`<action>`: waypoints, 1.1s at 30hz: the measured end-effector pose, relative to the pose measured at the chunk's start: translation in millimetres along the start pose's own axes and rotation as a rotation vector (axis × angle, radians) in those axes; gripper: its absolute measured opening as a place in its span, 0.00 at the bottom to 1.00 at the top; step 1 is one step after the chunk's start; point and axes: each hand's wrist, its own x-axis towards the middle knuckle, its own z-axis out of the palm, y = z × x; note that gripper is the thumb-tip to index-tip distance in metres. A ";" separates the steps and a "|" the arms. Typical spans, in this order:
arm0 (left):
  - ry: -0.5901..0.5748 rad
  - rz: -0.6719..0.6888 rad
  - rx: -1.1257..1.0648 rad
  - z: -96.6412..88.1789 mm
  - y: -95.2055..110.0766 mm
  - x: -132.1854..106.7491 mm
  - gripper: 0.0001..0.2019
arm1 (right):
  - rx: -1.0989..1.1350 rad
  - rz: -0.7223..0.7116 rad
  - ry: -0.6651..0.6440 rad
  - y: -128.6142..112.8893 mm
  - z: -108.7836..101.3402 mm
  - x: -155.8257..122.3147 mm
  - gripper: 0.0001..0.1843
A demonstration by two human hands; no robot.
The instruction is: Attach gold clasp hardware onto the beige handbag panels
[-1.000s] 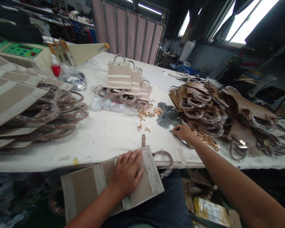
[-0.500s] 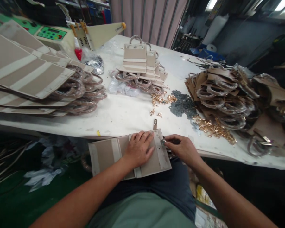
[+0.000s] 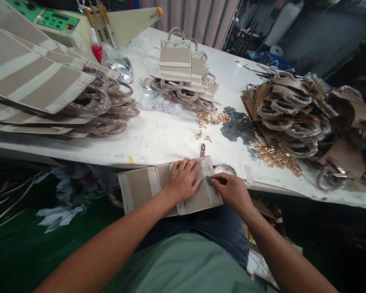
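Note:
A beige bag panel (image 3: 138, 188) with pale strips lies inner side up across my lap and the table's front edge. My left hand (image 3: 184, 178) rests flat on it, fingers stretched out. Near the panel's right end, my right hand (image 3: 230, 189) pinches a small dark grey metal plate (image 3: 208, 179) against or just over the pale strip; whether it touches cannot be made out. A plastic-wrapped handle (image 3: 226, 167) shows beyond that end. A short strap with a metal fitting (image 3: 203, 149) sticks out past the panel's far edge.
Dark grey plates (image 3: 236, 125) lie piled beside gold fittings (image 3: 205, 117), with more gold pieces (image 3: 273, 156) farther right. Stacked bag panels (image 3: 39, 81) fill the left, others with handles (image 3: 175, 59) stand mid-table, and brown bag pieces (image 3: 288, 110) are heaped right. A green control panel (image 3: 57, 20) stands behind.
My right hand has moved the grey plate slightly inward over the panel's right end. The wrapped handle now shows more beyond the panel. The view has tilted down a little; my left hand stays flat.

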 end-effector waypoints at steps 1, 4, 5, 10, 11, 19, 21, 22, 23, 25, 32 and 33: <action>0.002 0.000 -0.003 0.0 -0.2 0.0 0.29 | 0.031 0.011 -0.010 -0.3 -1.6 0.4 0.13; 0.002 -0.003 -0.012 0.5 -0.4 0.0 0.29 | 0.161 0.083 -0.038 -3.0 -5.0 0.7 0.15; 0.002 -0.007 -0.017 0.6 -0.4 0.1 0.29 | 0.193 0.106 -0.045 -4.2 -5.2 0.5 0.16; 0.006 -0.016 -0.047 0.3 0.0 0.0 0.30 | 0.207 0.115 0.029 -11.2 -0.2 -3.3 0.16; 0.005 -0.015 -0.049 -0.1 0.2 0.0 0.30 | 0.191 0.100 0.069 -12.5 1.2 -4.9 0.15; -0.004 -0.024 -0.072 -1.8 1.2 0.2 0.30 | 0.150 0.093 0.222 -9.5 15.4 -22.3 0.16; -0.008 -0.027 -0.071 -2.2 1.4 0.5 0.31 | 0.147 0.118 0.253 -7.7 18.0 -24.6 0.16; -0.012 -0.028 -0.069 -2.3 1.6 0.7 0.31 | 0.149 0.132 0.272 -7.7 18.8 -25.4 0.16; -0.016 -0.028 -0.065 -2.5 1.9 0.9 0.31 | 0.154 0.146 0.291 -8.3 19.3 -26.2 0.16; -0.020 -0.028 -0.057 -2.5 2.3 1.3 0.30 | 0.171 0.168 0.319 -10.8 19.6 -27.4 0.16; -0.019 -0.027 -0.051 -0.4 1.6 1.4 0.34 | 0.317 0.246 0.332 -17.2 16.8 -28.8 0.19; -0.016 -0.029 -0.053 0.1 1.7 1.3 0.36 | 0.321 0.251 0.325 -17.2 16.5 -28.9 0.19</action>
